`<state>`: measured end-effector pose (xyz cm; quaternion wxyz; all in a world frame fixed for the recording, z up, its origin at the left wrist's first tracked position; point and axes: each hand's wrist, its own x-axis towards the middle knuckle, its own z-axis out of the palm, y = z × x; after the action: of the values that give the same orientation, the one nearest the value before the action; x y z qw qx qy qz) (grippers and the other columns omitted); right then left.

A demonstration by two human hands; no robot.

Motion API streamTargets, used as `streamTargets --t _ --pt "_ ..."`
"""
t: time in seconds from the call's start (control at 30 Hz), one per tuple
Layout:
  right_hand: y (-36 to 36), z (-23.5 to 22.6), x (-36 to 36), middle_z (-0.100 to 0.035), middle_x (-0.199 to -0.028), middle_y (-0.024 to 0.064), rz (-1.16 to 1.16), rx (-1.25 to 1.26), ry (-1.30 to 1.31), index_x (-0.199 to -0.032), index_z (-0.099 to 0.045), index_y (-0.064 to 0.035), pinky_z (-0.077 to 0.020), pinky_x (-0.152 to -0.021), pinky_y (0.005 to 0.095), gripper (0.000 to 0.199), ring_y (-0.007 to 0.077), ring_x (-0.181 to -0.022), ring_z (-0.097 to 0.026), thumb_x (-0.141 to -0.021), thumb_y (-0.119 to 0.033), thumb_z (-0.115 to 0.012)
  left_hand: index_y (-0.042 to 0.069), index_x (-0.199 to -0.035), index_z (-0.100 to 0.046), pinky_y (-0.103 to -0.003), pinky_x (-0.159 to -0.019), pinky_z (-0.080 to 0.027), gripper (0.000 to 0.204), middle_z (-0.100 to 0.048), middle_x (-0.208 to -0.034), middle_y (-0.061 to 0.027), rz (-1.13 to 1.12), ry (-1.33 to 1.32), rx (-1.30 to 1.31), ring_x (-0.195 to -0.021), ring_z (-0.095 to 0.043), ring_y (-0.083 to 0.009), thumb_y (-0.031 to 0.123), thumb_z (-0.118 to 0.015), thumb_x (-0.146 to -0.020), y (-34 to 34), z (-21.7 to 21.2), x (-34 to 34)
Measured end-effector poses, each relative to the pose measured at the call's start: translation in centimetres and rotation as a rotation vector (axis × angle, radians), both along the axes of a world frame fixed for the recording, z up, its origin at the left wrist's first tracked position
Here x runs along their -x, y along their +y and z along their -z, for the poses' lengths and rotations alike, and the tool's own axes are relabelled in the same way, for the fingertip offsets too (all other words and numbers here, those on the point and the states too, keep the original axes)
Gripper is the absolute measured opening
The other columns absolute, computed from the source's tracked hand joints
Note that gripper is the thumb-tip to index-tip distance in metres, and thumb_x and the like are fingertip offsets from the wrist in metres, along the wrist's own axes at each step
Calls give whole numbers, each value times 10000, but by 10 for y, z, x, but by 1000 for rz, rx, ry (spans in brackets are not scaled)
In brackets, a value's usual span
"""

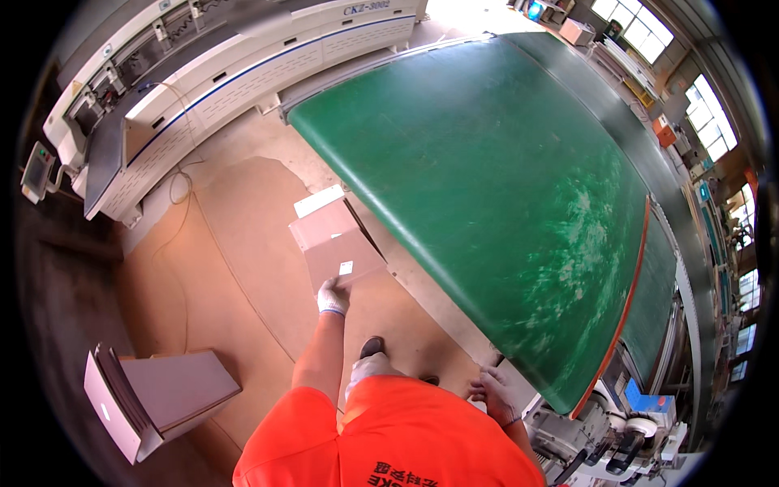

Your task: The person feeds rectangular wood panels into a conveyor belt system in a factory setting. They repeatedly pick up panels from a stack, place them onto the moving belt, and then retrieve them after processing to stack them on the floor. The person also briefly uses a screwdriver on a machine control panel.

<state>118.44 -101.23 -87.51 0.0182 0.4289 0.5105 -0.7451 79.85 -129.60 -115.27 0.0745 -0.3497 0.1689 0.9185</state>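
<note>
My left hand (pixel 333 296), in a white glove, grips the near edge of a small stack of pale pink-brown panels (pixel 337 242) and holds it out over the floor beside the green conveyor belt (pixel 487 187). A small white label sits on the top panel near my fingers. My right hand (pixel 497 395), also gloved, hangs low at my side by the near corner of the conveyor frame, fingers apart and holding nothing. My orange shirt fills the lower middle.
A larger stack of similar panels (pixel 154 398) stands on the floor at lower left. A long white machine (pixel 227 73) runs across the back left. Brown sheeting (pixel 243 243) covers the floor. Rollers and motors (pixel 625 438) sit at the conveyor's near end.
</note>
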Motion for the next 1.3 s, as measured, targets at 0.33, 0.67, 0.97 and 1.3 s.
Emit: streamTargets --t 0.33,0.67,0.97,1.3 --pt "-8 170 -87 -671 -908 108 176 1 -14 -1245 -575 -19 -578 -610 293 263 198 -735 -688 -1056 -189 -639 54 -1146 -667 -530 -916 -626 355 -737 -1059 -134 184 -160 -17 -1039 -721 -349 393 -668 -1041 9 168 36" --pt "14 247 -102 -716 -964 112 170 -184 109 -1362 -578 44 -593 -660 310 397 187 -767 -704 -1038 -175 -641 -85 -1263 -663 -436 -790 -615 412 -748 -1062 -202 622 394 1085 -886 -742 -298 204 -745 -981 78 205 -122" --pt "146 315 -146 -682 -1260 237 477 -1726 -245 -1370 -601 53 -509 -1074 503 599 413 -1198 -661 -904 -267 -796 -61 -1395 -603 -606 -1213 -369 549 -514 -1543 -304 41 1140 2087 -1431 -455 -547 245 -737 -960 138 81 -119" --pt "158 355 -190 -561 -1435 255 361 -1742 -343 -1362 -594 27 -473 -1097 570 630 473 -1368 -511 -928 -406 -742 36 -1214 -712 -628 -1226 -338 378 -665 -1363 -197 149 1419 2084 -1360 -558 -433 205 -769 -881 220 90 -189"
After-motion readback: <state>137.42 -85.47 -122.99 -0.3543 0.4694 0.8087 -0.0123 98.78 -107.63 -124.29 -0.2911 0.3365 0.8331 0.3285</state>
